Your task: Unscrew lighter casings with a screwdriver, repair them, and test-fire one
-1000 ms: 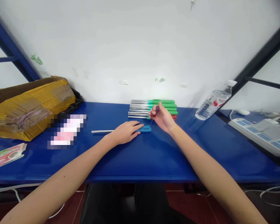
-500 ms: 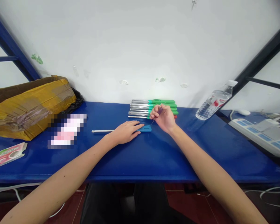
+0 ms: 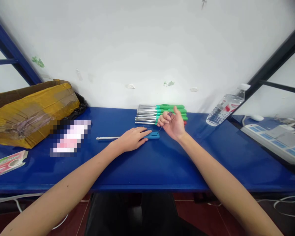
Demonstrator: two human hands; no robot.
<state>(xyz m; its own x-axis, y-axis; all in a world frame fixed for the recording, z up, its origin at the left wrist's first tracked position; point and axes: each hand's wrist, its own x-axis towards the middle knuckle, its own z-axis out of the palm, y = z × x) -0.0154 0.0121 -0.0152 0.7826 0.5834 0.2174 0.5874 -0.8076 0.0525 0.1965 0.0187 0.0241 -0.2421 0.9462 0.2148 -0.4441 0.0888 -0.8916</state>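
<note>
A blue-handled long-neck lighter (image 3: pixel 154 135) lies on the blue table, its metal tube pointing left. My left hand (image 3: pixel 133 139) grips its handle from above, holding it against the tabletop. In my curled right hand (image 3: pixel 173 124) is a small screwdriver (image 3: pixel 170 114) with a dark handle, the thumb raised off it. The thin shaft slants down to the right end of the blue handle; whether its tip touches is too fine to see. Just behind, several green-handled lighters (image 3: pixel 172 107) lie side by side, tubes to the left. My right hand partly hides them and a red-handled one.
An open cardboard box (image 3: pixel 36 114) wrapped in yellow tape stands at left. In front lie a blurred-out pink-white item (image 3: pixel 72 136) and a cut package card (image 3: pixel 9 163). At right are a tilted water bottle (image 3: pixel 225 108) and a white power strip (image 3: pixel 272 142). A white wall is behind.
My right thumb has lifted away from the screwdriver's handle, which now shows between the curled fingers. My left hand and the blue lighter stay where they were.
</note>
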